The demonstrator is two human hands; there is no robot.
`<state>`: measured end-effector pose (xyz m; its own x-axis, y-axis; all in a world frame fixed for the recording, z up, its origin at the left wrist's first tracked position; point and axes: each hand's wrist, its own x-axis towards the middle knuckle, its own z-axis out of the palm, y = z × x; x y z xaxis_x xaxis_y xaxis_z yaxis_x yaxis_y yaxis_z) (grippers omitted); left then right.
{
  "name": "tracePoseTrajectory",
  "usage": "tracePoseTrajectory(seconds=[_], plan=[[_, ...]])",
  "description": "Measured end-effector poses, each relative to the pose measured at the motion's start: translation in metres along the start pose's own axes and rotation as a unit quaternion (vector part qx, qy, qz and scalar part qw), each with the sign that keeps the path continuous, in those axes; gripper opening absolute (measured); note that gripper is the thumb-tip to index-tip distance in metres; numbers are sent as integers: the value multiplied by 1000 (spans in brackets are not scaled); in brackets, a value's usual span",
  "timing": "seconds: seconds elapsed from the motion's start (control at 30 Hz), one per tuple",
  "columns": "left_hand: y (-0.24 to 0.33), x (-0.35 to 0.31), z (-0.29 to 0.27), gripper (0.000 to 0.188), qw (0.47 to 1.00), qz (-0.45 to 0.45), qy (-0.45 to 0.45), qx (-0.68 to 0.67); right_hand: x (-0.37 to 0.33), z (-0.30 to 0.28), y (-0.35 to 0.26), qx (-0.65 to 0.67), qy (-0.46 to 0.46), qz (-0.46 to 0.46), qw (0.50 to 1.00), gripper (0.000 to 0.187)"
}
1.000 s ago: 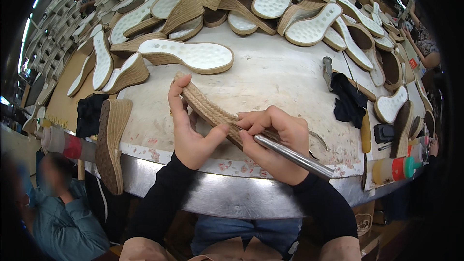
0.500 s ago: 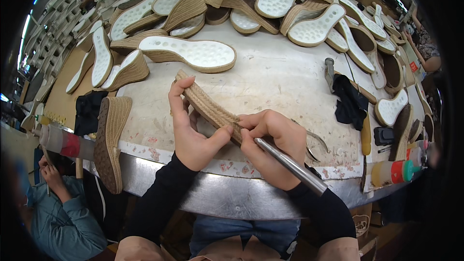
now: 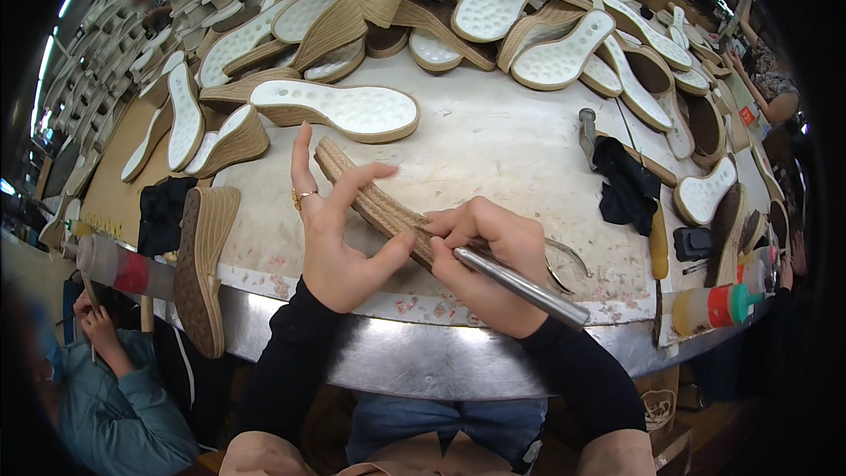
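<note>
A rope-braided wedge sole point(image 3: 377, 208) is tilted on edge above the middle of the worktable. My left hand point(image 3: 338, 257) supports it, thumb pressed on its near part, with the index finger reaching over it and another raised finger wearing a ring. At the sole's near end, the fingertips of my right hand point(image 3: 499, 251) pinch the braid. That same hand also grips a slim metal rod-shaped tool point(image 3: 527, 289), its blunt end pointing toward my right forearm. The tool's working tip is hidden. Beside my right hand lies a curved metal tool point(image 3: 571, 256), partly covered.
Wedge soles with white dimpled tops point(image 3: 339, 106) pile up across the back and right. One wedge point(image 3: 207, 264) overhangs the table's left edge near a bottle point(image 3: 123, 266). At right are a hammer point(image 3: 588, 128), black cloth point(image 3: 627, 181) and a green-capped bottle point(image 3: 716, 308). Other people sit nearby.
My left fingers have lifted and spread from the far end of the sole, one now stretched over it. My right hand stays at the near end, its tool slightly turned.
</note>
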<state>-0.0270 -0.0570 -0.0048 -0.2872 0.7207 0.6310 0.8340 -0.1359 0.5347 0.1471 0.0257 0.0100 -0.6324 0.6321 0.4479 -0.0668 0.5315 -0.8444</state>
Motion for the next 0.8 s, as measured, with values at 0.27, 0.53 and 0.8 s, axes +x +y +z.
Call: tracePoseTrajectory(seconds=[0.27, 0.53, 0.8], plan=[[5, 27, -18, 24, 986, 66, -128, 78, 0, -3, 8, 119, 34, 39, 992, 16], [4, 50, -21, 13, 959, 96, -256, 70, 2, 1, 7, 58, 45, -2, 997, 16], [3, 48, -20, 11, 962, 109, -247, 48, -2, 5, 4, -36, 31, -55, 997, 18]])
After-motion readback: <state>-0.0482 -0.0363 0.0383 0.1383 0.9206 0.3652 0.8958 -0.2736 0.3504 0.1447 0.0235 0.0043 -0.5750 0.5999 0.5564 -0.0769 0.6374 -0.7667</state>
